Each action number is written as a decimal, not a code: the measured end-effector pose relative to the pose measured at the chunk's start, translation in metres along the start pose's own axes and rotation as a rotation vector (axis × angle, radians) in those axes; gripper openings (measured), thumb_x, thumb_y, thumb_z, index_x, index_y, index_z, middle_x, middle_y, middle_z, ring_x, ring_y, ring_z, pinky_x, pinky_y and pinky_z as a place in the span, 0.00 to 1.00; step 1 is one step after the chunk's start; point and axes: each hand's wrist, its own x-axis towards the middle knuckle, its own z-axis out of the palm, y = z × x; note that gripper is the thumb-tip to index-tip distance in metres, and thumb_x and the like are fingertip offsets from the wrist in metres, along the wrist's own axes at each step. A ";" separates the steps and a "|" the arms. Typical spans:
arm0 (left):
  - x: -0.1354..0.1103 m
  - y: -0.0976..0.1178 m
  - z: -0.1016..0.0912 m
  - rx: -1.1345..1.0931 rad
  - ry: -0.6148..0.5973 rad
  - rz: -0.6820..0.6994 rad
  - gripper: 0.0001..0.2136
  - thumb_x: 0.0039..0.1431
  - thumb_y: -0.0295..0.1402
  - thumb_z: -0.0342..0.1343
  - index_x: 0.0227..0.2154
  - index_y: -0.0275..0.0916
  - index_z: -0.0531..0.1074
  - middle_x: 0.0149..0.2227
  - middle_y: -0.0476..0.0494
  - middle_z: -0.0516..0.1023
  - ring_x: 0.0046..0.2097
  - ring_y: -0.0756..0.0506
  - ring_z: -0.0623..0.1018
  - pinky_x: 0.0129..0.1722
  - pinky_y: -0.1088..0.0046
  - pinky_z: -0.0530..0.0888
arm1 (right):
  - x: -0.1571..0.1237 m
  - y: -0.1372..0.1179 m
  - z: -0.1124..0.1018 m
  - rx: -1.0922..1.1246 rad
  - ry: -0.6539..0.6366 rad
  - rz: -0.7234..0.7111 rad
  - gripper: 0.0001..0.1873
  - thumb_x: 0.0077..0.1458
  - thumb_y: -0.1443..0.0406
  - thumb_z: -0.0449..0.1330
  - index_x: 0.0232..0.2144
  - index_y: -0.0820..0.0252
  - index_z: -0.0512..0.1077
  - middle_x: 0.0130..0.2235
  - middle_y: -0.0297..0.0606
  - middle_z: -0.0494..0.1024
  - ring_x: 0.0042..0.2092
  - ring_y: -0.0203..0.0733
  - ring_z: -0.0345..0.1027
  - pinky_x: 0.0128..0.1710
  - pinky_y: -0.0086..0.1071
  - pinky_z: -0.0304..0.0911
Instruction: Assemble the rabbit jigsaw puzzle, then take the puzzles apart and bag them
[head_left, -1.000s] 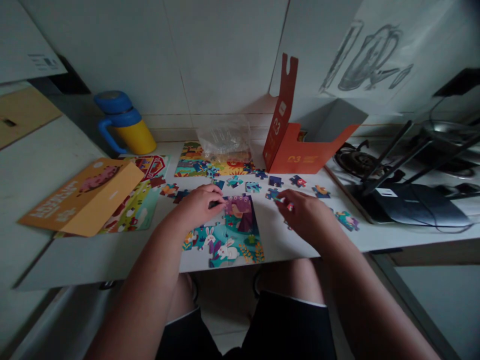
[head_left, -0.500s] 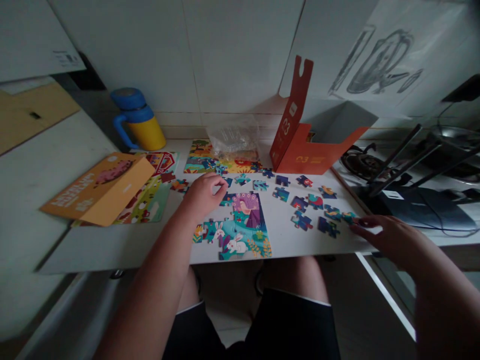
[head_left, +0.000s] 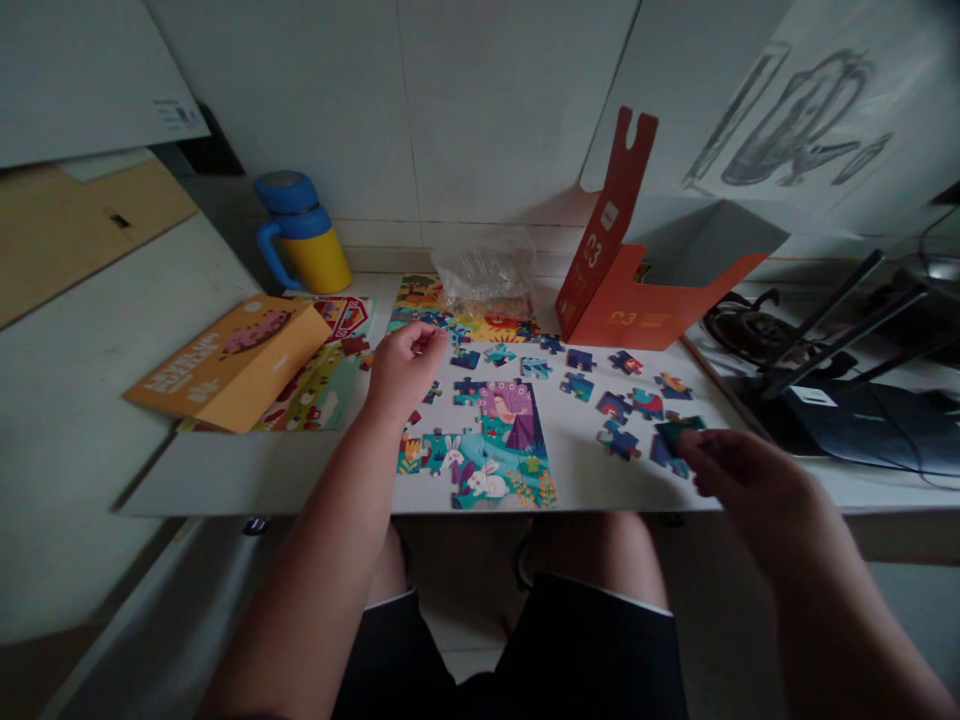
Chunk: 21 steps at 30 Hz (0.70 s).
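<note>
My right hand (head_left: 739, 480) pinches a dark green puzzle piece (head_left: 681, 430) between thumb and fingers at the table's right side. The piece hangs over a dark blue puzzle piece (head_left: 670, 458) and partly hides it. My left hand (head_left: 411, 365) is curled closed over the table, left of the loose pieces; its fingertips do not show whether anything is in them. Below and right of it lies a partly joined puzzle, with a purple peacock section (head_left: 517, 415) and white rabbits (head_left: 486, 482). Several loose pieces, among them a light blue one (head_left: 535, 368), lie between the hands.
An orange-red box (head_left: 637, 318) stands open at the back right. Beside it lie a clear plastic bag (head_left: 484, 265) and a finished-looking picture (head_left: 412, 292). A yellow box (head_left: 240, 360) and a blue-yellow flask (head_left: 319, 255) are at left. A black router (head_left: 870, 425) sits at far right.
My right hand has moved left from the table's right edge, lifting the green puzzle piece. My left hand has risen slightly away from the joined puzzle, its fingers curled tighter. The view has shifted.
</note>
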 end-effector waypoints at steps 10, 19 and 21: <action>-0.002 -0.002 0.004 0.041 -0.021 -0.002 0.11 0.64 0.41 0.59 0.31 0.40 0.77 0.29 0.48 0.80 0.32 0.47 0.76 0.34 0.71 0.69 | -0.054 -0.133 0.121 0.262 -0.659 0.002 0.12 0.59 0.56 0.68 0.42 0.51 0.75 0.33 0.34 0.85 0.33 0.44 0.78 0.31 0.34 0.65; 0.001 -0.001 0.004 0.121 -0.006 0.140 0.11 0.69 0.38 0.56 0.31 0.40 0.75 0.31 0.46 0.81 0.34 0.46 0.77 0.37 0.69 0.70 | -0.051 -0.166 0.150 0.119 -0.712 -0.173 0.09 0.64 0.57 0.67 0.44 0.52 0.79 0.33 0.33 0.84 0.32 0.42 0.76 0.32 0.33 0.61; -0.004 0.008 -0.006 0.242 -0.021 0.253 0.11 0.69 0.36 0.55 0.30 0.40 0.74 0.33 0.44 0.81 0.36 0.44 0.78 0.40 0.67 0.71 | -0.051 -0.169 0.155 0.083 -0.698 -0.208 0.08 0.64 0.58 0.67 0.43 0.53 0.79 0.33 0.35 0.84 0.32 0.42 0.76 0.33 0.34 0.62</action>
